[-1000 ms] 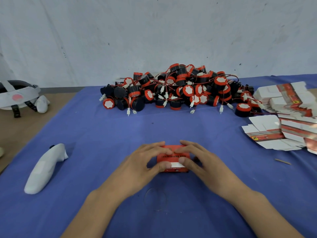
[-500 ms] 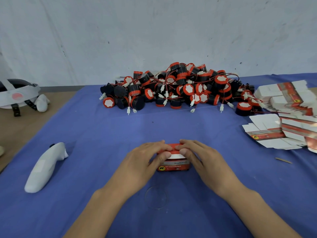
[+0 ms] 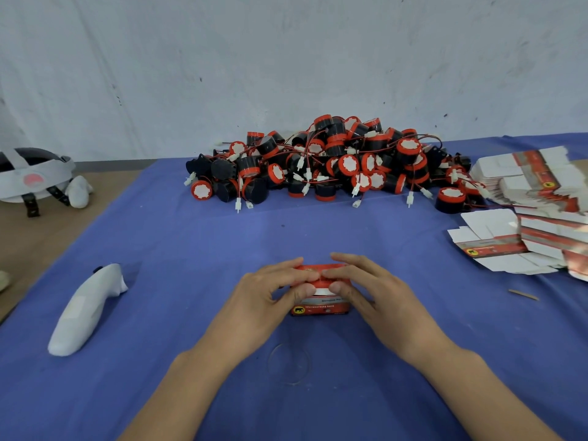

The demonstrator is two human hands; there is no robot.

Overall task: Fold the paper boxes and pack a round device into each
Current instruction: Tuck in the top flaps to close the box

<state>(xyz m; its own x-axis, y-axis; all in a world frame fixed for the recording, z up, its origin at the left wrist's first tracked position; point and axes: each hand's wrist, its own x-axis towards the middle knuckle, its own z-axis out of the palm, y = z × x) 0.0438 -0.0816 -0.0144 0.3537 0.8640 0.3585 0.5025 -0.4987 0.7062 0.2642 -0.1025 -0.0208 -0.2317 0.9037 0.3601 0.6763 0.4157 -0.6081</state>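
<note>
Toward the near middle of the blue-covered table (image 3: 191, 249), the left hand (image 3: 261, 300) and right hand (image 3: 378, 300) both clasp a small red paper box (image 3: 321, 308), fingers curled over its top, thumbs pressing a white flap at the front. Its sides are hidden, and the front print beside a yellow emblem is unreadable. At the far edge lies a pile of black-and-red round devices (image 3: 334, 163). Flat box blanks (image 3: 534, 211), cut off, crowd the right edge.

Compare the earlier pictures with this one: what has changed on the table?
The red box turned in place; its logo side now faces the camera. The left hand and right hand kept hold of it. The device pile and flat boxes stayed put.
</note>
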